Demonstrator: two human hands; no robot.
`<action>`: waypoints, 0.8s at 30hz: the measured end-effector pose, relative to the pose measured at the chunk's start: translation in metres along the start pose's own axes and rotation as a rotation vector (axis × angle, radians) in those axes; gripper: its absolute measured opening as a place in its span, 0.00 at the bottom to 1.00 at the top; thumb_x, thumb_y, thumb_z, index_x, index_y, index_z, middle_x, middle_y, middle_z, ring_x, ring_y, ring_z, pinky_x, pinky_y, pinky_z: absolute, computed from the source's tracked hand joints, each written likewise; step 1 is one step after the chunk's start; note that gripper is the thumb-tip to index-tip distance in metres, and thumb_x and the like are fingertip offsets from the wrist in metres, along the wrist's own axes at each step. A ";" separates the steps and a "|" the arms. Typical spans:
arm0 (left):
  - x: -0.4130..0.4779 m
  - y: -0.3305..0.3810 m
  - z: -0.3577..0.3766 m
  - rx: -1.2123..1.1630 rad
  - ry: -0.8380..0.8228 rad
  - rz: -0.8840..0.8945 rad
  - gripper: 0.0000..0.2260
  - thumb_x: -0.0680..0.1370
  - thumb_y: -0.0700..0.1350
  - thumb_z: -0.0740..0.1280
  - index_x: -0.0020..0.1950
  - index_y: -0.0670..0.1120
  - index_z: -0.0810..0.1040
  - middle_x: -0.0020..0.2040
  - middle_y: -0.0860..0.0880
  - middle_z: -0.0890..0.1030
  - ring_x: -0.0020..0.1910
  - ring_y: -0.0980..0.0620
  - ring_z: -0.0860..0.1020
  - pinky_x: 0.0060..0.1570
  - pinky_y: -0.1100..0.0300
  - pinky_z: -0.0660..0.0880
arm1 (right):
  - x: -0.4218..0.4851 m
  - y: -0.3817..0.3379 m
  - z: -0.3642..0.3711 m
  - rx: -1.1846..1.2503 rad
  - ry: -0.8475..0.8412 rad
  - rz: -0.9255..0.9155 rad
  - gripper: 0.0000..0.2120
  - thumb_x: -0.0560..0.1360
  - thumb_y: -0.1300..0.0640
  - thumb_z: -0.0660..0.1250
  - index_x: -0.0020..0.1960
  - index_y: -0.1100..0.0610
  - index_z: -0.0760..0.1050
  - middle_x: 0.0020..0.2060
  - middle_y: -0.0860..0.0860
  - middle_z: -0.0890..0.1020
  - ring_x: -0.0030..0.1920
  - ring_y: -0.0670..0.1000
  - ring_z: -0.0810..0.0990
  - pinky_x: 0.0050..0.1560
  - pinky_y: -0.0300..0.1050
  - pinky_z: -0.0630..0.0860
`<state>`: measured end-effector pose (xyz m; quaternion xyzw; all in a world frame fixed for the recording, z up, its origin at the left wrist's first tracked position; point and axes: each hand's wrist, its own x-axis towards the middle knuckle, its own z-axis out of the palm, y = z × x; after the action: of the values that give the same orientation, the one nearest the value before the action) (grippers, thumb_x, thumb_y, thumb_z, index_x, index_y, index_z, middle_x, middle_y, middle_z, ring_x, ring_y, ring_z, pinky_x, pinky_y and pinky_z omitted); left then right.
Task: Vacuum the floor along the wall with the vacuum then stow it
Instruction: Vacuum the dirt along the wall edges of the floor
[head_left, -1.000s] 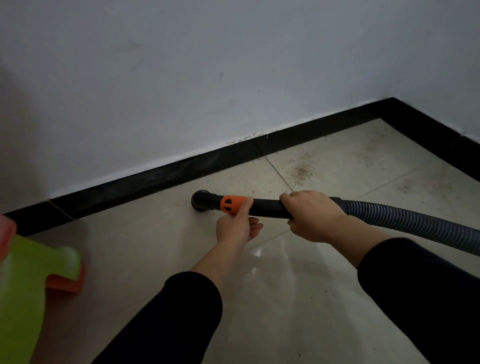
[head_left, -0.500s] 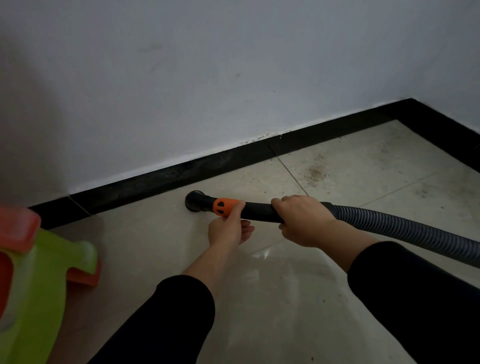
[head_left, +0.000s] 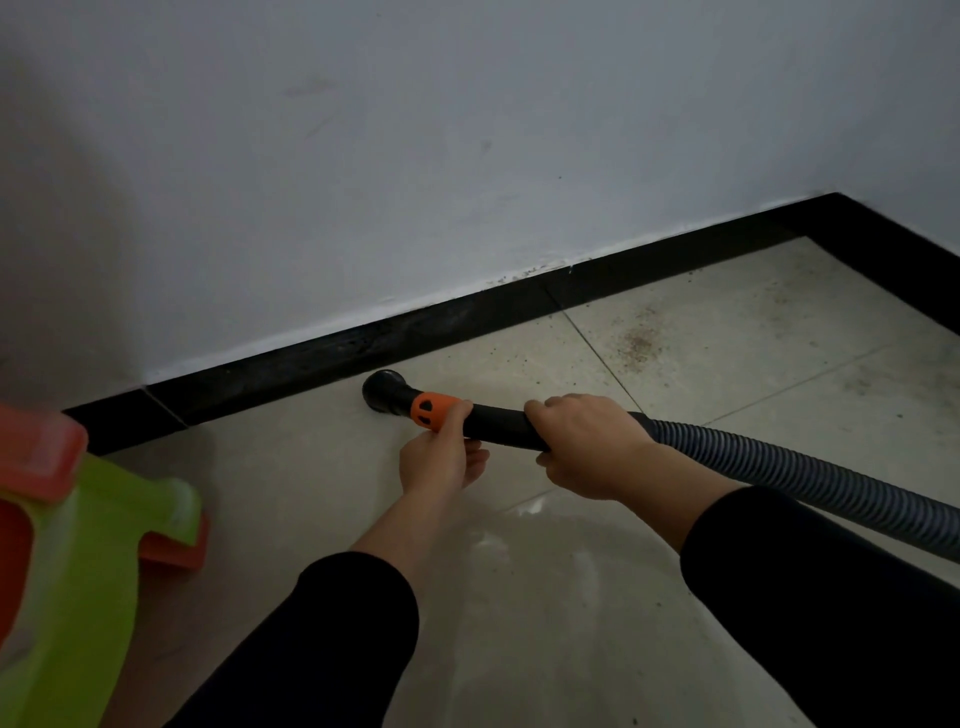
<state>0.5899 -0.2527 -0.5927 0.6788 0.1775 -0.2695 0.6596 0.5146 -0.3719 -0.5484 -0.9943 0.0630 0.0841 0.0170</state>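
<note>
Both hands hold the vacuum tube (head_left: 501, 427) low over the floor (head_left: 311, 499): the left hand (head_left: 441, 460) pinches its orange collar (head_left: 430, 408), the right hand (head_left: 584, 441) grips farther back, the nozzle (head_left: 384, 392) sits just beside the far skirting (head_left: 311, 358), and the hose (head_left: 779, 475) and a green plastic thing (head_left: 88, 571) are cut off at the right and left edges.

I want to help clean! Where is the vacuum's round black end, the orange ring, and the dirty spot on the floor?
round black end (head_left: 385, 392), head view, on its flared black tip.
orange ring (head_left: 427, 409), head view, middle of its top side.
dirty spot (head_left: 641, 347), head view, on the thickest brown specks.
</note>
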 end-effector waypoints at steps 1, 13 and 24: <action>0.001 0.001 0.000 -0.001 0.003 0.001 0.12 0.76 0.52 0.69 0.41 0.44 0.75 0.41 0.44 0.82 0.39 0.50 0.82 0.42 0.59 0.80 | 0.000 -0.001 0.000 -0.003 0.003 -0.002 0.14 0.78 0.55 0.63 0.62 0.56 0.69 0.49 0.52 0.77 0.42 0.50 0.72 0.43 0.43 0.69; 0.009 -0.001 0.004 -0.018 -0.012 0.009 0.10 0.77 0.53 0.69 0.42 0.47 0.75 0.43 0.46 0.82 0.44 0.50 0.82 0.45 0.59 0.80 | 0.004 -0.004 0.008 0.012 0.017 0.023 0.15 0.79 0.54 0.63 0.63 0.58 0.68 0.51 0.54 0.78 0.48 0.53 0.77 0.46 0.45 0.72; 0.011 -0.002 0.019 0.011 -0.115 0.011 0.09 0.78 0.52 0.68 0.45 0.47 0.76 0.48 0.45 0.83 0.46 0.51 0.82 0.42 0.61 0.78 | -0.001 0.011 0.015 -0.006 0.038 0.065 0.14 0.78 0.54 0.63 0.61 0.58 0.69 0.49 0.54 0.78 0.46 0.53 0.76 0.42 0.44 0.69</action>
<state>0.5952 -0.2730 -0.6004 0.6669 0.1341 -0.3052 0.6664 0.5094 -0.3817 -0.5630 -0.9932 0.0953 0.0659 0.0103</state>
